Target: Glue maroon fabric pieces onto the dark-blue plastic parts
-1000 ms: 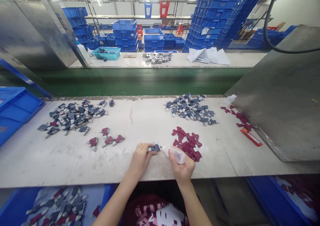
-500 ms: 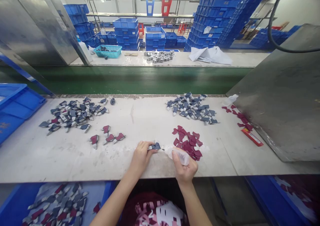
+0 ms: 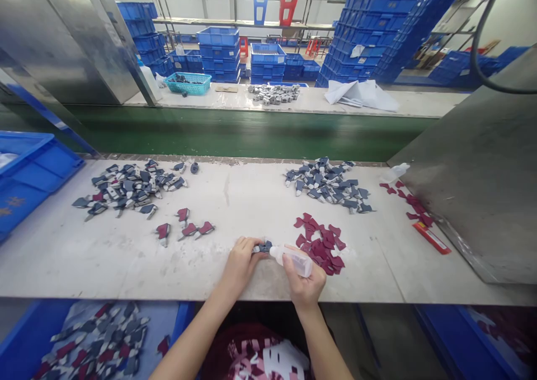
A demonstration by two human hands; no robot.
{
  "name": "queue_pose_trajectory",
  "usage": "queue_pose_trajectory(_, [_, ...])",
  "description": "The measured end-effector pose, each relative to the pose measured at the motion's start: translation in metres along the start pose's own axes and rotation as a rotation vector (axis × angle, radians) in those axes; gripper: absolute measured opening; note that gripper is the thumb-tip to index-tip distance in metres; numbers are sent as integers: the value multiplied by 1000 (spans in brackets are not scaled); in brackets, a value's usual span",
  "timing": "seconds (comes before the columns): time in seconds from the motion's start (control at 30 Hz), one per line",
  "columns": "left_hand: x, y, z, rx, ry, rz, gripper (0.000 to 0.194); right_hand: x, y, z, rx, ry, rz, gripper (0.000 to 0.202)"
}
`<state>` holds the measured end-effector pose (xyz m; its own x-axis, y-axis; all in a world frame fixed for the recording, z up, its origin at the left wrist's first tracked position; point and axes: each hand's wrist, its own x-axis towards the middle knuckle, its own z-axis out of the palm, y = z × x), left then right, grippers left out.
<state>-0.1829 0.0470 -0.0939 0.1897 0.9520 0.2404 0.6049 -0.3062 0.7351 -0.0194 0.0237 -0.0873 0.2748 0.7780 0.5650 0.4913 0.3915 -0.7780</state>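
Note:
My left hand (image 3: 242, 262) pinches a small dark grey and white plastic part (image 3: 263, 247) just above the table. In my right hand (image 3: 308, 285) is a translucent squeeze bottle (image 3: 297, 261), tilted so its nozzle end meets the part; the exact tip is hard to make out. Right beside that hand lies a heap of maroon flat pieces (image 3: 321, 243). Farther back is a pile of grey and white parts (image 3: 327, 184). Several parts with maroon faces (image 3: 189, 229) lie to the left of my left hand.
A larger pile of grey parts (image 3: 134, 187) covers the table's left side. Blue bins (image 3: 33, 162) stand at the left edge and below the table. At right are a red packet (image 3: 432, 238), another small bottle (image 3: 395, 172) and a metal panel (image 3: 474, 201). Behind runs a green belt (image 3: 251, 131).
The bottle has moved left, from a gap beside the grey part to its surface. My left hand keeps its hold on the part. The whole view has shifted slightly.

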Motion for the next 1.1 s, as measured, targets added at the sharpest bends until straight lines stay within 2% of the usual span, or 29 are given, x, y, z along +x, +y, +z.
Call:
queue_pose_trajectory(0.43, [0,1,0,-22,16,-10,8,-2,3,1,38,-33,85,20])
queue_pose_trajectory(0.67, [1,1,0,-26,19,-25,10,-1,10,-9,111,-5,201,21])
queue_pose_trajectory(0.77, [1,0,0,-26,14,-30,12,4,17,-23,201,83,360,29])
queue_pose_trajectory(0.87, [1,0,-1,-26,9,-35,14,18,31,-46,264,215,482,36])
queue_pose_trajectory(0.97, [1,-1,-2,-26,-2,-44,14,38,55,-74,222,312,497,44])
queue_pose_trajectory(1.1, [1,-1,-3,-24,-8,-57,14,60,92,-104,56,412,471,70])
